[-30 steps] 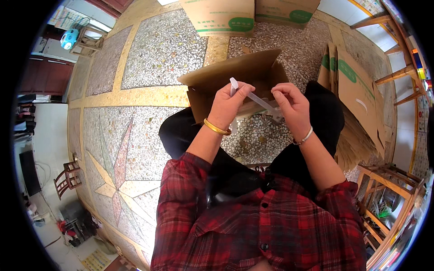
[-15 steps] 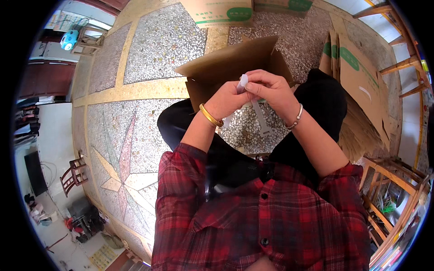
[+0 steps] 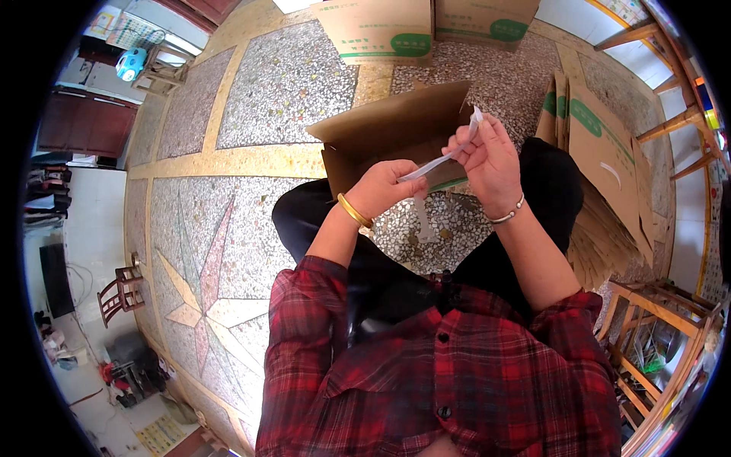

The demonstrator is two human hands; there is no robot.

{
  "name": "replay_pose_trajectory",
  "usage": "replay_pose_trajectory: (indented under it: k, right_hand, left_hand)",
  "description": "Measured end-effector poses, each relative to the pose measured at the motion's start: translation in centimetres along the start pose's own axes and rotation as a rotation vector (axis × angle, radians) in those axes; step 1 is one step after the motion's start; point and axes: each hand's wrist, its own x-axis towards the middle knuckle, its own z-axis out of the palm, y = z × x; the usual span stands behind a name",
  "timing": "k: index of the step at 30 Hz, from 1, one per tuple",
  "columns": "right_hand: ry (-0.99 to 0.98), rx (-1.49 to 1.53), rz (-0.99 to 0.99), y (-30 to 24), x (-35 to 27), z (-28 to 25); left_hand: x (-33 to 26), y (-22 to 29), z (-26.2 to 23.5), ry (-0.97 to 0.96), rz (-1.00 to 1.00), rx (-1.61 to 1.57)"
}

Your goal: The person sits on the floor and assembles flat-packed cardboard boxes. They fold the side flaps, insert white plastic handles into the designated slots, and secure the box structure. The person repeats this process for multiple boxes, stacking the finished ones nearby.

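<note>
My left hand (image 3: 387, 185) and my right hand (image 3: 491, 161) are raised over the near edge of an open cardboard box (image 3: 392, 118). Between them stretches a translucent white plastic strip (image 3: 436, 166), pinched at both places. Its upper end sticks up past my right fingertips. Below my left hand hangs another pale length with a wider end (image 3: 423, 227); whether it belongs to the same strip I cannot tell. The box stands in front of my bent legs, and its inside is dark.
Flattened cardboard cartons (image 3: 609, 152) with green printing lean in a stack beyond my right knee. More cartons (image 3: 377, 30) stand at the far side. A wooden rack (image 3: 655, 312) is close on my right; a small wooden chair (image 3: 122, 295) is far left.
My hands have moved apart, the right one up and to the right, drawing the strip out between them. My left hand is slightly lower. The whole view has shifted a little.
</note>
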Motion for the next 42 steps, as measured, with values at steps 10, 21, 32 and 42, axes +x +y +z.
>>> replay_pose_trajectory:
  k: [10, 21, 32, 42]
  right_hand:
    - [0.142, 0.056, 0.051, -0.1, -0.6, 0.5]
    - [0.371, -0.035, 0.231, -2.1, -1.6, -6.6]
    - [0.264, -0.161, 0.255, -0.7, -4.3, -11.9]
    - [0.193, -0.394, 0.252, -1.0, -5.3, -6.2]
  left_hand:
    - [-0.5, -1.0, 1.2, -0.046, 0.015, -0.017]
    - [0.9, -3.1, -0.8, 0.388, 0.244, 0.649]
    - [3.3, -3.6, -5.0, 0.258, -0.104, 0.689]
    - [-4.4, 4.5, -11.0, 0.464, 0.053, -0.255]
